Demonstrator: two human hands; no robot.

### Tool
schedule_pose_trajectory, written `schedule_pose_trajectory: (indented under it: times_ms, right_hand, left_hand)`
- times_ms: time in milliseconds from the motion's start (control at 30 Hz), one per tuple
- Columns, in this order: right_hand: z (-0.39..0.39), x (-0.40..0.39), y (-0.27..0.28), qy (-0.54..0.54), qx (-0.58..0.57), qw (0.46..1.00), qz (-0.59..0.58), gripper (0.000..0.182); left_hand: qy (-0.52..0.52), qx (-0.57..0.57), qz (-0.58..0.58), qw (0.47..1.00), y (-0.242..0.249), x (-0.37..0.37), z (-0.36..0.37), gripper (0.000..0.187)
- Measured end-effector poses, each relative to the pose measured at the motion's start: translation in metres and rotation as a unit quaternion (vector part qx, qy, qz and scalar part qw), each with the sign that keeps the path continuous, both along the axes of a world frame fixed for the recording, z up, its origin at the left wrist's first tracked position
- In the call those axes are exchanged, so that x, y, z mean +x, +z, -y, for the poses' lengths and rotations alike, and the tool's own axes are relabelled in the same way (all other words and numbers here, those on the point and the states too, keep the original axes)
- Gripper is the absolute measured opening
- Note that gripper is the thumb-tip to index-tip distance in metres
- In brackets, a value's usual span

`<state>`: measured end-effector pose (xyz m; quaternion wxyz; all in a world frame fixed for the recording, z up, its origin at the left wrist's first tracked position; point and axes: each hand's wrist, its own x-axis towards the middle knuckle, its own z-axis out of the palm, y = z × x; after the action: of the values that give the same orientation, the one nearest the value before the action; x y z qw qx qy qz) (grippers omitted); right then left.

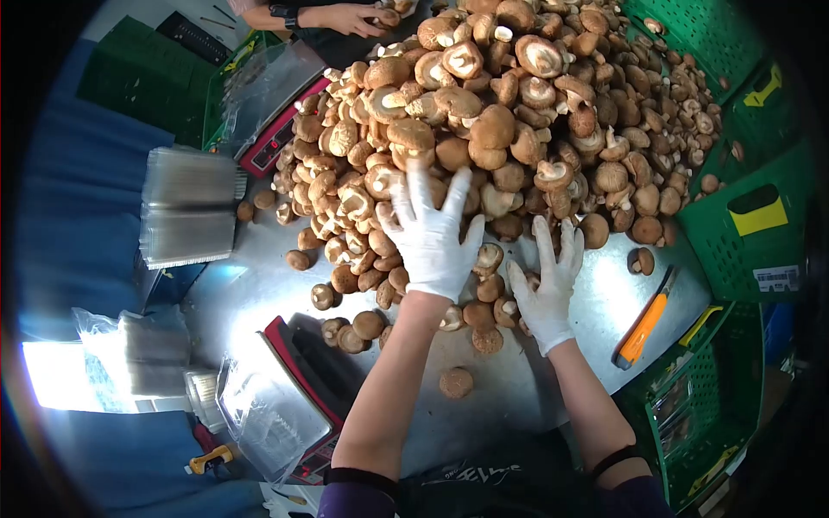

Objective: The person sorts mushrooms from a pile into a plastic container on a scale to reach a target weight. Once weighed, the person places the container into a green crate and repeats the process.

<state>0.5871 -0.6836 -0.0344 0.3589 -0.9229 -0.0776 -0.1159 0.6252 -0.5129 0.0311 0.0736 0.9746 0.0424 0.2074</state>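
A large heap of brown shiitake mushrooms (492, 129) covers the far part of the metal table (535, 388). My left hand (432, 237), in a white glove, reaches to the heap's near edge with its fingers spread over several mushrooms. To its right, my right hand (548, 293), gloved as well, has its fingers apart beside the heap; part of a mushroom shows by its thumb. Between and below the hands lies a small group of loose mushrooms (479, 315). A single mushroom (456, 382) sits nearer to me. Neither hand visibly grips anything.
An orange utility knife (643, 328) lies on the right. Green crates (751, 233) line that side. On the left are a red scale (294, 363) bearing clear plastic trays (272, 410) and stacked trays (190, 207). Across the table, another person's hand (350, 19) holds a mushroom near a second scale (272, 142).
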Motion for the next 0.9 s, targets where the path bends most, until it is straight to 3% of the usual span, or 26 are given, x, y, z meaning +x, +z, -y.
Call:
schedule_pose_trajectory:
  times_ms: [67, 100, 200, 233, 267, 367, 467, 533, 600, 633, 667, 733, 800, 900]
  right_hand:
    - [-0.008, 0.004, 0.003, -0.003, -0.001, 1.0, -0.008, 0.078]
    - [-0.009, 0.003, 0.001, 0.007, 0.045, 0.999, -0.013, 0.076]
    - [0.0, -0.01, 0.01, 0.088, 0.019, 0.995, -0.03, 0.072]
    - [0.003, -0.016, 0.012, 0.116, -0.003, 0.993, 0.011, 0.068]
    - [0.008, -0.023, 0.005, 0.155, 0.088, 0.983, -0.036, 0.065]
    - [0.019, -0.042, 0.014, 0.209, 0.032, 0.977, 0.02, 0.06]
    - [0.015, -0.05, -0.007, 0.077, 0.103, 0.991, 0.028, 0.062]
    - [0.008, -0.036, 0.004, 0.036, 0.073, 0.996, -0.024, 0.064]
    - [0.001, -0.016, 0.012, 0.09, -0.031, 0.992, -0.078, 0.064]
    - [-0.003, -0.016, 0.007, 0.108, -0.049, 0.992, -0.04, 0.064]
    - [-0.004, -0.011, 0.008, 0.178, 0.11, 0.977, -0.048, 0.06]
    - [0.002, -0.03, 0.017, 0.2, 0.001, 0.98, -0.001, 0.053]
    - [0.009, -0.055, 0.009, 0.274, 0.095, 0.954, -0.081, 0.049]
    - [0.016, -0.093, -0.003, 0.314, 0.043, 0.948, -0.022, 0.051]
  left_hand:
    - [-0.045, 0.009, 0.032, 0.998, -0.008, -0.014, 0.005, 0.046]
    - [-0.07, -0.004, 0.032, 0.997, -0.014, -0.027, 0.009, 0.044]
    - [-0.124, -0.04, -0.004, 0.991, -0.027, -0.081, 0.021, 0.04]
    - [-0.131, -0.054, -0.037, 0.989, -0.028, -0.1, 0.026, 0.044]
    - [-0.144, -0.077, -0.081, 0.983, -0.029, -0.116, 0.029, 0.049]
    - [-0.162, -0.154, -0.063, 0.973, -0.049, -0.152, 0.022, 0.057]
    - [-0.147, -0.148, -0.002, 0.978, -0.042, -0.152, 0.012, 0.068]
    - [-0.06, -0.099, -0.022, 0.993, -0.01, -0.112, 0.014, 0.076]
    - [-0.079, -0.043, -0.11, 0.99, -0.003, -0.086, 0.008, 0.078]
    - [-0.115, -0.066, -0.157, 0.979, -0.015, -0.085, 0.004, 0.072]
    - [-0.118, -0.074, -0.168, 0.976, -0.02, -0.09, 0.007, 0.065]
    - [-0.146, -0.131, -0.143, 0.97, -0.027, -0.115, 0.01, 0.06]
    - [-0.158, -0.106, -0.161, 0.968, -0.022, -0.146, 0.015, 0.062]
    - [-0.15, -0.139, -0.179, 0.962, -0.037, -0.199, 0.018, 0.066]
